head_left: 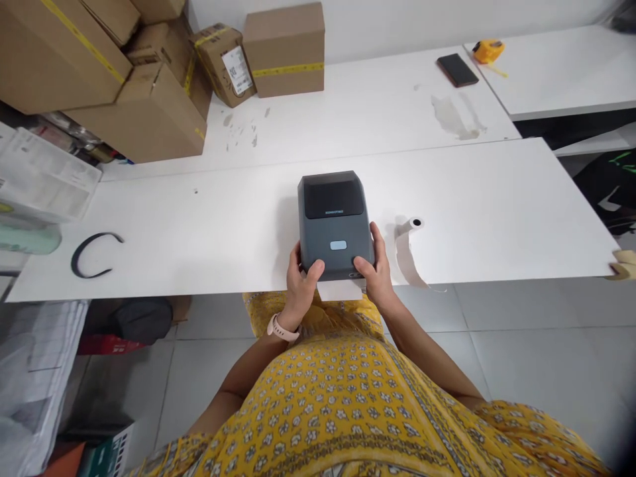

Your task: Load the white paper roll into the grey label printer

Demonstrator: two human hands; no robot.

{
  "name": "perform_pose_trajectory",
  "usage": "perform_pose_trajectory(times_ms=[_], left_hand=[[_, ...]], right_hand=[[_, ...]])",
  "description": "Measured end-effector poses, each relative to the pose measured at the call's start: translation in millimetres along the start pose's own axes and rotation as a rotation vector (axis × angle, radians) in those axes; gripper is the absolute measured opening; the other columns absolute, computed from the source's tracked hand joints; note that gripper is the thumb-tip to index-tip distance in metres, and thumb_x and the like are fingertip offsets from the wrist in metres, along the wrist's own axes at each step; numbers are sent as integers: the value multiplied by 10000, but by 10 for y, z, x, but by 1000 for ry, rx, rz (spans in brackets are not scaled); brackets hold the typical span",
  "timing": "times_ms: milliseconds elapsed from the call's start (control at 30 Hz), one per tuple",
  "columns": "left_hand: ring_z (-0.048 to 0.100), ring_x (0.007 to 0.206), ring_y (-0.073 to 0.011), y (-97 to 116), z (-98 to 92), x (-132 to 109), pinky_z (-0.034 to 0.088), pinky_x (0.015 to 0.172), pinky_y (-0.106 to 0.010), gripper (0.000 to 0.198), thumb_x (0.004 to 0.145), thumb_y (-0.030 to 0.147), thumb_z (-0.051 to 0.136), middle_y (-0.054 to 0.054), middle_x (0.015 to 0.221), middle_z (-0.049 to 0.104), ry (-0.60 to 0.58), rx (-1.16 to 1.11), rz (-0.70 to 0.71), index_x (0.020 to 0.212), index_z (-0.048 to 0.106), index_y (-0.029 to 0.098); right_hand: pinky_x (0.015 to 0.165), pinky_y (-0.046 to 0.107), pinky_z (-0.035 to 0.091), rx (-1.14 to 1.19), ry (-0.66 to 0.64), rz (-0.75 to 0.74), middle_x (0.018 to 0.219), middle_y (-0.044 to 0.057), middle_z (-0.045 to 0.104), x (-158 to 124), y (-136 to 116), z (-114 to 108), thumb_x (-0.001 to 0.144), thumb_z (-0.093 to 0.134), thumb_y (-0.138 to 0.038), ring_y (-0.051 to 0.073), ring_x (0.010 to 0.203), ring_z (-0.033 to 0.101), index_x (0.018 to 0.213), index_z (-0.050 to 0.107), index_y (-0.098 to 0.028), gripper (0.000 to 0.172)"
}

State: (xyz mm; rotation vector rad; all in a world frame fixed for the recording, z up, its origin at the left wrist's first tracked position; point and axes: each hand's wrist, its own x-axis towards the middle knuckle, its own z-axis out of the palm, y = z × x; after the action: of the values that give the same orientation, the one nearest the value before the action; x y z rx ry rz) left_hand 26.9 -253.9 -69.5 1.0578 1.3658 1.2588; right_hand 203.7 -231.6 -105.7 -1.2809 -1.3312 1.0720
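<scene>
A dark grey label printer [334,222] sits at the near edge of a white table [497,212]. My left hand [301,285] grips its front left corner, thumb on top. My right hand [376,268] grips the front right corner the same way. A white label [340,289] sticks out of the printer's front slot between my hands. A roll of white label paper [410,228] stands just right of the printer, its loose strip trailing toward the table edge.
Several cardboard boxes [149,99] are stacked at the back left. A black curved band [92,255] lies on the table at the left. A black phone [457,69] and a yellow tape measure [487,51] lie at the far right.
</scene>
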Motion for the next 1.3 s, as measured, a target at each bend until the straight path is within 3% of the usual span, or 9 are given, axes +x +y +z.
perform_pose_trajectory(times_ms=[200,267,333,433,500,633,900,1133,1300], left_hand=[[608,1312,-297,-39,-83,-36,534,1083,-452,706,848,585,732,-147,1458,602,-11,9,0,1425,513,242],[626,1255,-267,-43,-143,-205,548,1022,-409,663,842,555,748,-133,1428,606,71,60,7,1392,529,258],[670,1042,-216,-66,-195,-412,560,887,-357,523,840,552,745,-99,1231,681,159,125,-15,1243,613,246],[609,710,-153,-121,-195,-612,496,650,-292,419,829,617,712,-38,837,692,-82,90,-180,891,677,204],[571,624,-134,-144,-134,-617,448,579,-274,471,823,659,694,-30,744,675,-240,28,-288,797,675,189],[544,551,-110,-105,33,-499,409,545,-264,534,775,702,714,-25,668,654,-222,-85,-383,708,656,176],[481,466,-87,-163,65,-515,372,498,-252,528,770,696,732,23,560,582,-186,-124,-320,691,648,181],[546,549,-116,-236,-40,-507,455,583,-279,509,836,682,685,5,625,617,-242,-38,-243,709,641,190],[556,605,-124,-189,-219,-509,466,606,-273,410,970,561,571,11,681,602,-14,-40,-53,764,642,213]], right_hand=[[1256,593,398,-73,-6,-63,1753,91,235,-39,-89,20,976,459,-634,340,1593,325,1670,39,-368,854],[1293,600,330,-131,32,-162,1785,22,128,-100,-124,-7,1003,444,-596,319,1638,210,1659,88,-425,765],[1318,619,255,-204,37,-266,1790,-51,90,-171,-152,-44,1030,395,-580,311,1655,136,1623,233,-476,624],[1315,624,248,-253,1,-344,1771,-81,176,-236,-163,-94,1059,277,-564,302,1641,191,1561,380,-496,517],[1306,611,276,-264,9,-367,1758,-81,219,-237,-151,-113,1066,248,-546,292,1622,247,1554,389,-502,510],[1293,616,298,-352,28,-395,1744,-65,260,-199,-117,-126,1065,248,-534,297,1594,301,1560,399,-483,520],[1270,618,337,-387,88,-378,1698,-26,353,-183,-144,-99,1068,256,-486,296,1568,345,1523,481,-443,509],[1300,683,138,-660,0,-396,1716,-78,324,-64,-496,-93,1014,411,-524,385,1630,159,1282,702,-432,406],[1298,684,94,-784,6,-412,1661,-58,444,-12,-548,-31,1043,395,-457,361,1616,230,1213,730,-421,377]])
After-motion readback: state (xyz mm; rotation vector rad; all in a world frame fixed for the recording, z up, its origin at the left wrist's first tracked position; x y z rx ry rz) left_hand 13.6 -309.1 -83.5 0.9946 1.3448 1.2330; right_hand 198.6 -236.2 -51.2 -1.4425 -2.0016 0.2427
